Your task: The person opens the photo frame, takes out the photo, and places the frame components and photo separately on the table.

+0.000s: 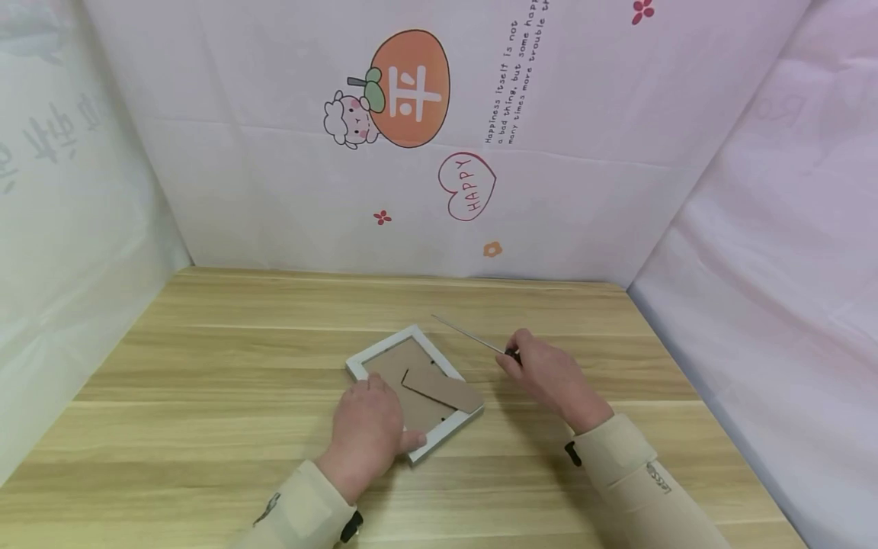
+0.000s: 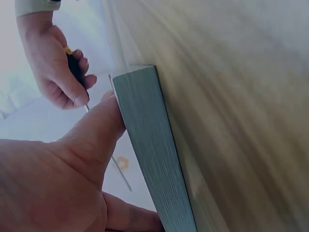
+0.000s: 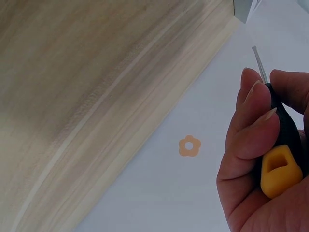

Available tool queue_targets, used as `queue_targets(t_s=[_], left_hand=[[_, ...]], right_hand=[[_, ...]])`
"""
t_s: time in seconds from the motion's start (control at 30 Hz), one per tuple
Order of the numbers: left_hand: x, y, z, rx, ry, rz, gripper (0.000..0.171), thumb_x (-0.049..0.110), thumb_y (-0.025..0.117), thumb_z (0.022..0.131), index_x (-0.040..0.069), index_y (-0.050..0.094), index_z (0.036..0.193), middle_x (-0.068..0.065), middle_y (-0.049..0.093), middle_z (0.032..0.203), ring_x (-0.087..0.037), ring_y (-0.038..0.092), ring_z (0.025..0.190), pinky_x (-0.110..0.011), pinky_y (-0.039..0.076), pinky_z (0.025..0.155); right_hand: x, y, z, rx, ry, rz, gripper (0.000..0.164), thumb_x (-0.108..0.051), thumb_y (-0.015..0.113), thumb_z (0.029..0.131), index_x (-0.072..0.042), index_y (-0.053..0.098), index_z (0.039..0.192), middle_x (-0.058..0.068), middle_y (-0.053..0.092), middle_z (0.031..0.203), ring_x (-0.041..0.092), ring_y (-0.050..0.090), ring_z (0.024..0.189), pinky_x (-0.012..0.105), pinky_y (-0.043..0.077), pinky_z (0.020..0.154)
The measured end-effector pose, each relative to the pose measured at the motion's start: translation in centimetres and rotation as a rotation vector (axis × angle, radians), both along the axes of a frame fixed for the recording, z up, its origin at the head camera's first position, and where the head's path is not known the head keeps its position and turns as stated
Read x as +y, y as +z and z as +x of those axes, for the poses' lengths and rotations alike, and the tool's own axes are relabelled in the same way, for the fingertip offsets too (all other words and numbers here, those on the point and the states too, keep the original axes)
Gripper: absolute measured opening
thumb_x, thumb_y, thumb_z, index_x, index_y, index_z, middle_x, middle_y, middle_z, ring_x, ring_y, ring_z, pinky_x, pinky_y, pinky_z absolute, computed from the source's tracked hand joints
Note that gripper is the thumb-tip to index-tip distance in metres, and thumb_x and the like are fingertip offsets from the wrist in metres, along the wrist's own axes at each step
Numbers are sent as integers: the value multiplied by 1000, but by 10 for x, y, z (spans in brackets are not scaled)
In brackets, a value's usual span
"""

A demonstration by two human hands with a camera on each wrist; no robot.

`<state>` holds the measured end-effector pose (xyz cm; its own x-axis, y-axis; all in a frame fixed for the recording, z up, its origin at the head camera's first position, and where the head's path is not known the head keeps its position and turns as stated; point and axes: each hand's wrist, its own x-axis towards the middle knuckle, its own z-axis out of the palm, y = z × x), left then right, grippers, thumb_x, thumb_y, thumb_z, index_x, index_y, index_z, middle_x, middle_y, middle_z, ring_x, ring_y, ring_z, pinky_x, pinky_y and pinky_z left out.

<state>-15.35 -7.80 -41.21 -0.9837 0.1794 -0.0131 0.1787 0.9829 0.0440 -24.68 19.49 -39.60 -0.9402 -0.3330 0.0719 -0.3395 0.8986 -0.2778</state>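
Observation:
A picture frame [image 1: 439,447] with a white-grey border lies back-up on the table, its brown backing board [image 1: 394,360] showing. A brown stand flap [image 1: 446,389] slants across that board and over the right border. My left hand [image 1: 366,427] rests on the frame's left side, thumb at the near border and fingers on the upper left part. The left wrist view has the frame's side edge [image 2: 149,140] close up. Right of the frame, my right hand [image 1: 549,375] grips a screwdriver [image 3: 286,130] by its black handle with a yellow end. The thin metal shaft [image 1: 469,334] points left, above the frame.
The wood-grain table [image 1: 226,343] reaches back to a white printed cloth [image 1: 274,198] that rises behind it. White cloth also hangs along the left and right sides [image 1: 768,252].

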Motion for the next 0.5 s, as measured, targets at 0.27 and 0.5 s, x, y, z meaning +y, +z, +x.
queue_targets(t_s=[0.27, 0.5], left_hand=[[8, -3, 4, 56, 4, -34, 86, 78, 63, 68, -7, 59, 76, -14, 49, 81, -25, 48, 77, -40, 48, 72], [-1, 0, 1, 31, -32, -38, 85, 79, 65, 65, -4, 62, 85, -13, 52, 85, -26, 50, 78, -40, 49, 69]], right_hand=[[2, -2, 1, -17, -6, 3, 34, -42, 53, 97, -10, 55, 107, -3, 60, 76, 13, 52, 61, 34, 45, 55], [4, -3, 1, -13, -4, 5, 34, -42, 53, 97, -10, 55, 107, -3, 60, 75, 12, 52, 61, 34, 45, 55]])
